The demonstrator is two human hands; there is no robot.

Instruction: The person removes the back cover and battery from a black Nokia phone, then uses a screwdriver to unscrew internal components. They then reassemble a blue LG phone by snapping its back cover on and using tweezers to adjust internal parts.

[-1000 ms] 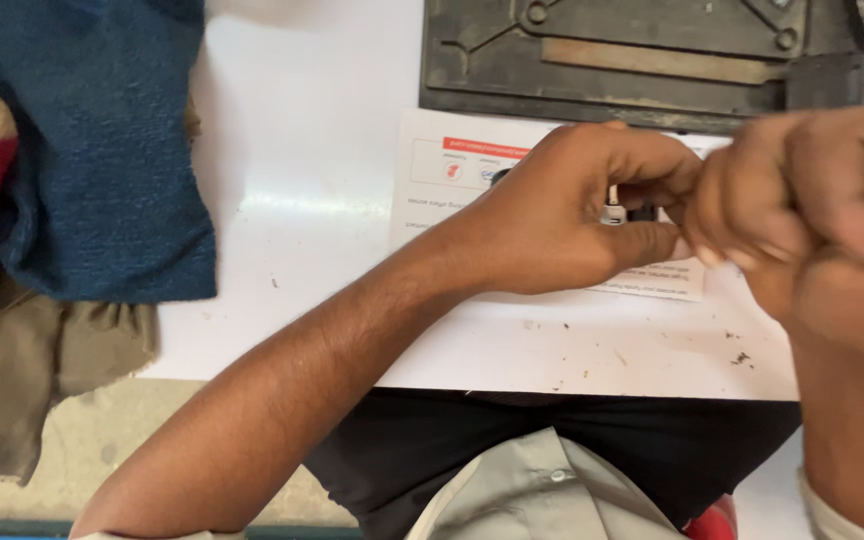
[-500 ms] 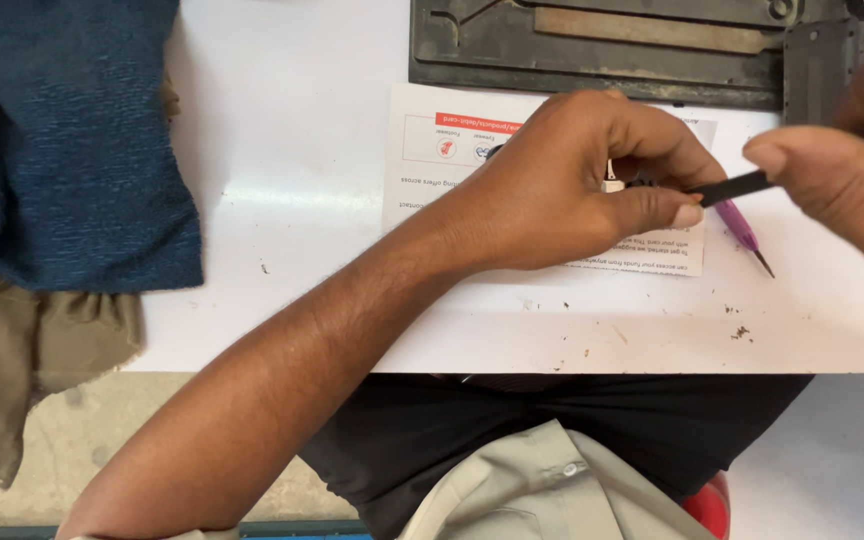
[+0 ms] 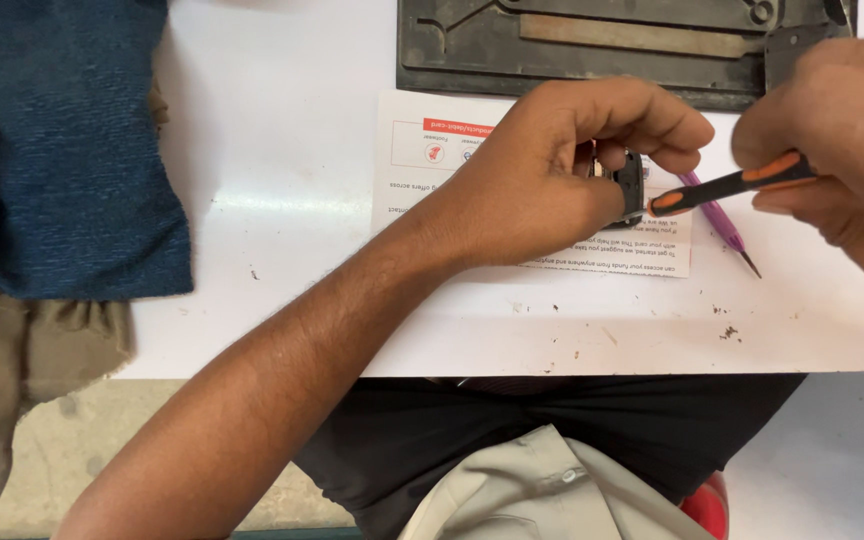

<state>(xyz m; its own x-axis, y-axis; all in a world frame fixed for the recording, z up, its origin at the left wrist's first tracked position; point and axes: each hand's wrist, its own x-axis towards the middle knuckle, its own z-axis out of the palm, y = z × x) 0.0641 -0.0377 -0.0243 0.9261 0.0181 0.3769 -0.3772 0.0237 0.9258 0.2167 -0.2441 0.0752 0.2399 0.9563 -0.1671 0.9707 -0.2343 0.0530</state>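
Left hand fingers: curled and pressed together around a small black object (image 3: 632, 185), thumb below and fingertips (image 3: 677, 130) above; the left hand (image 3: 552, 170) hovers just over the paper.
Small black object: held at the tips of the left hand, mostly hidden by the fingers, so its kind cannot be told; a bit of pale metal shows beside it.
Right hand fingers: pinched shut on the handle of an orange and black tool (image 3: 732, 185); the right hand (image 3: 842, 140) enters from the right edge.
Orange and black tool: lies nearly level, its tip touching the small black object's right side.
Purple pencil (image 3: 717, 215): rests on the bench under the tool, slanting down to the right, dark point at the lower end.
Printed paper (image 3: 412, 160): white sheet with a red band, flat on the bench beneath both hands.
Bench (image 3: 272, 180): white, with small dark specks near the front edge.
Metal plate (image 3: 572, 45): dark, grooved, at the far edge behind the paper.
Blue cloth (image 3: 62, 140): draped over the bench's left end, with tan cloth (image 3: 22, 360) hanging below it.
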